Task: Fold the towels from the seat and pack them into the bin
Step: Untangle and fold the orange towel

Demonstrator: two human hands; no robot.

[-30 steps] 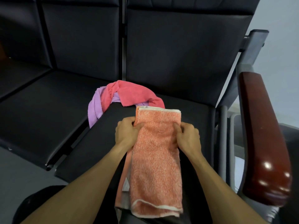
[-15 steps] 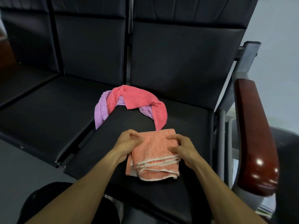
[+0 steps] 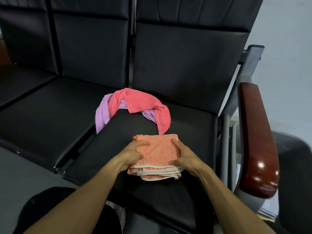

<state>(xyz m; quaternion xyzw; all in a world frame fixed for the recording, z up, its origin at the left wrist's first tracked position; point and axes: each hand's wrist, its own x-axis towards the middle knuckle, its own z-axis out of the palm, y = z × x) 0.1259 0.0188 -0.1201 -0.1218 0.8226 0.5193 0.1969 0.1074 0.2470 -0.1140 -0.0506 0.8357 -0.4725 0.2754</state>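
A folded orange towel with white hems lies on the black seat in front of me. My left hand grips its left side, thumb on top. My right hand grips its right side the same way. Behind it a pink towel and a lilac towel lie twisted together in an arc on the seat, the lilac end drooping into the gap between seats. No bin is in view.
A dark red wooden armrest on a grey metal frame stands at the right. Black seat backs rise behind. A second black seat lies to the left. Grey floor shows at the lower left.
The long orange towel has been folded over into a compact square. Both hands have shifted from its top to gripping its two sides.
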